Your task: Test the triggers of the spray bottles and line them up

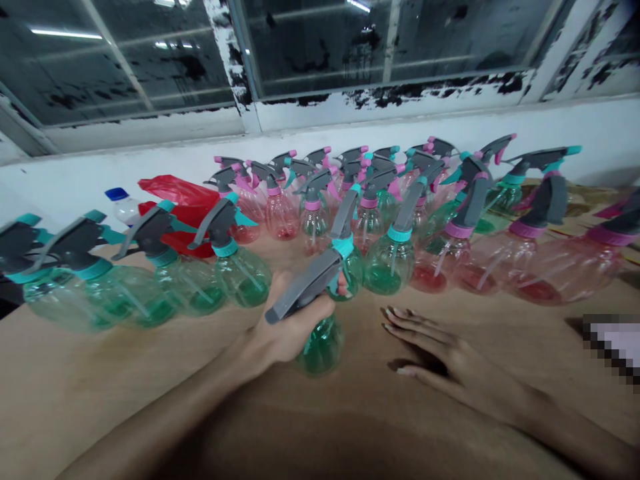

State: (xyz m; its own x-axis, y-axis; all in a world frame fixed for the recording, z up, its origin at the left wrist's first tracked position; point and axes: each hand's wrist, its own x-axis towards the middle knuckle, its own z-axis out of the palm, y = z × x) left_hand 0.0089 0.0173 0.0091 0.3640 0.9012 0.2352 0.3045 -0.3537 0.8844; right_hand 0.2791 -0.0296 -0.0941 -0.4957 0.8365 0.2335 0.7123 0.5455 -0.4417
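My left hand [290, 327] is wrapped round the neck of a green spray bottle [321, 350] with a grey trigger head and a turquoise collar. Its fingers curl near the trigger, and the bottle stands upright or nearly so above the table. Palm down, my right hand [440, 353] rests on the wooden table [370, 407] with its fingers stretched out, holding nothing. Just beyond the held bottle are another green spray bottle [390, 270] and a pink spray bottle [440, 267].
Several green spray bottles [245, 277] line the left side. Many pink and green ones crowd the back, including a pink bottle [283, 217]. Behind the left row lie a red plastic bag [185, 197] and a blue-capped bottle [123, 207]. A window wall [400, 120] bounds the table.
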